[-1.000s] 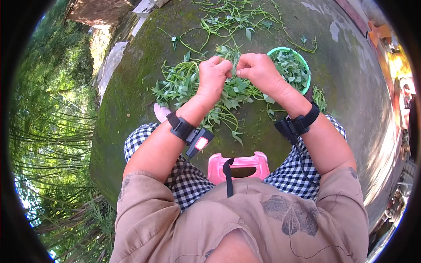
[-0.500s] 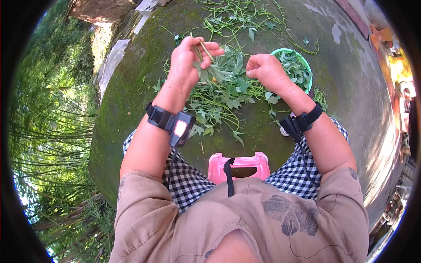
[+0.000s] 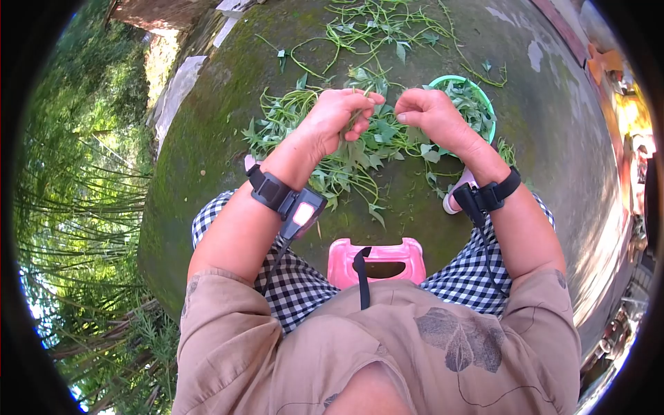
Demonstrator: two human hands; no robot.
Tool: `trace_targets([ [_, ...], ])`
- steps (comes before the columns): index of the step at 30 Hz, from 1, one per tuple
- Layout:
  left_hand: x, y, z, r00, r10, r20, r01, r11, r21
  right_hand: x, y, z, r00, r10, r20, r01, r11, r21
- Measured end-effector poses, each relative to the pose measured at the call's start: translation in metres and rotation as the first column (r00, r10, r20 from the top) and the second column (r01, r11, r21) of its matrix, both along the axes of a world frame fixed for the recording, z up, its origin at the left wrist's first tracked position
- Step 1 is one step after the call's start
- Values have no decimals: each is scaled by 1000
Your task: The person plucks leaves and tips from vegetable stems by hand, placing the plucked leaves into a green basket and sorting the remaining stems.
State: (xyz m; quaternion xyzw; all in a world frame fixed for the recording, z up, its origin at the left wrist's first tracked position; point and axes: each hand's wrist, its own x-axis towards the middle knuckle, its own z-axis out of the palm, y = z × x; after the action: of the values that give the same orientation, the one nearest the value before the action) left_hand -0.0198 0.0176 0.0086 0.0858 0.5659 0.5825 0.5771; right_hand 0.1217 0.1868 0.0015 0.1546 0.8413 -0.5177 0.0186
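Observation:
My left hand (image 3: pixel 340 119) is closed around leafy green stems, held over a pile of leafy vines (image 3: pixel 349 176) on the ground. The stem ends stick out between its thumb and fingers, and leaves hang below. A short gap to the right, my right hand (image 3: pixel 430 116) has thumb and forefinger pinched together. Whatever may be between those fingertips is too small to make out. Just behind that hand stands a green-rimmed basin (image 3: pixel 490 111) holding picked green leaves (image 3: pixel 470 104), partly hidden by the hand and wrist.
More stripped-looking vines (image 3: pixel 387 31) lie farther out on the mossy concrete ground (image 3: pixel 221 131). A pink plastic stool (image 3: pixel 377 247) is between my knees. Pink footwear (image 3: pixel 462 188) shows near my right wrist. Dense greenery borders the left side.
My left hand has come down and to the right with the stems, closer to my right hand. The right hand has shifted slightly and stays pinched.

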Motion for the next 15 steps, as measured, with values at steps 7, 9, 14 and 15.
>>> trace_targets([
  [7,12,7,2,995,-73,-62,66,992,-108,5,-1,5,1000,-1,-16,2,997,72],
  [9,13,9,-1,995,-77,-63,69,992,-107,6,-2,1,999,7,-47,-3,997,83],
  [14,17,12,-3,998,-54,-30,50,994,-97,9,-9,-5,990,-78,-116,80,997,14],
  [15,18,13,-4,999,-51,-16,50,995,-88,10,-11,-4,989,-88,-119,88,996,-10],
])
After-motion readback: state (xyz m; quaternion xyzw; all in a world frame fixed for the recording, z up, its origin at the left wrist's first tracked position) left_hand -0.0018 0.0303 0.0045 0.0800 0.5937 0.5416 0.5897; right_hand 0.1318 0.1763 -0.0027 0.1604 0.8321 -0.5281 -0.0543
